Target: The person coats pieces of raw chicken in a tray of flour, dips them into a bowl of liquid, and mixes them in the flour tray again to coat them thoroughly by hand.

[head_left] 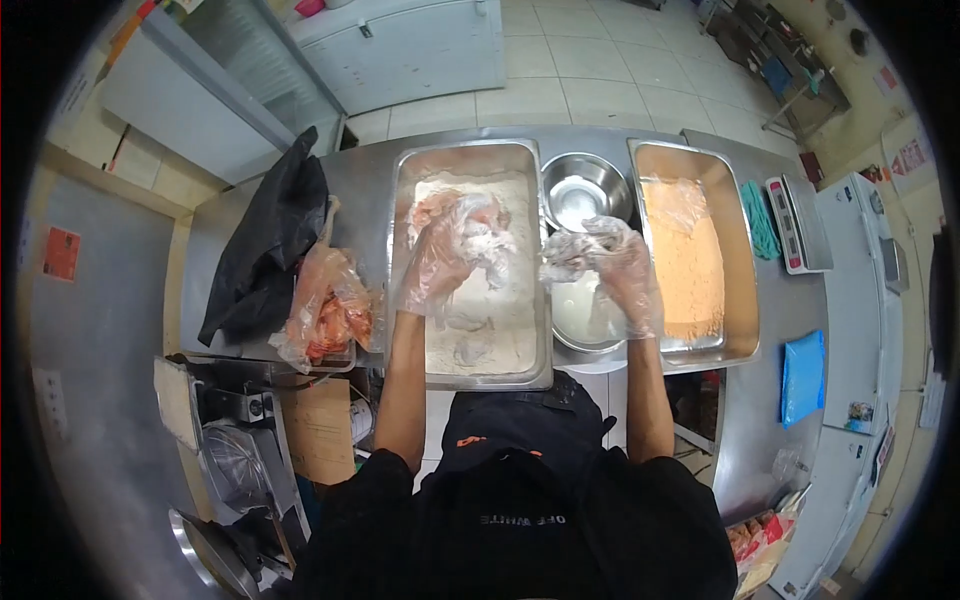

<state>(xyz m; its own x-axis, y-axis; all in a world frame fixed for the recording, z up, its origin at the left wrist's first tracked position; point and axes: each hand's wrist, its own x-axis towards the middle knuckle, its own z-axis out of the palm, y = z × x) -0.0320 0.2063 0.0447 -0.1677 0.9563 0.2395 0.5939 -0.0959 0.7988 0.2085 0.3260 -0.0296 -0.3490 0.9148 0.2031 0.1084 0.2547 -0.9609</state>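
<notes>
Over the steel tray of white flour (490, 335), my left hand (445, 262), in a clear plastic glove, is closed on a flour-coated piece (487, 243). Pinkish raw pieces (430, 208) lie in the flour beside it. My right hand (625, 268), also gloved, is closed on another floury piece (575, 252) above the gap between the tray and the bowls. Beneath and beyond it are an upper steel bowl (582, 190) and a lower bowl of cloudy liquid (585, 312). To the right, a second steel tray (742, 300) holds orange powder (690, 270).
On the left lie a black plastic bag (270, 235) and a clear bag of reddish raw pieces (335, 315). At the right are a green cord (760, 220), a scale (797, 225) and a blue packet (802, 378). Pans (215, 555) stand at the lower left.
</notes>
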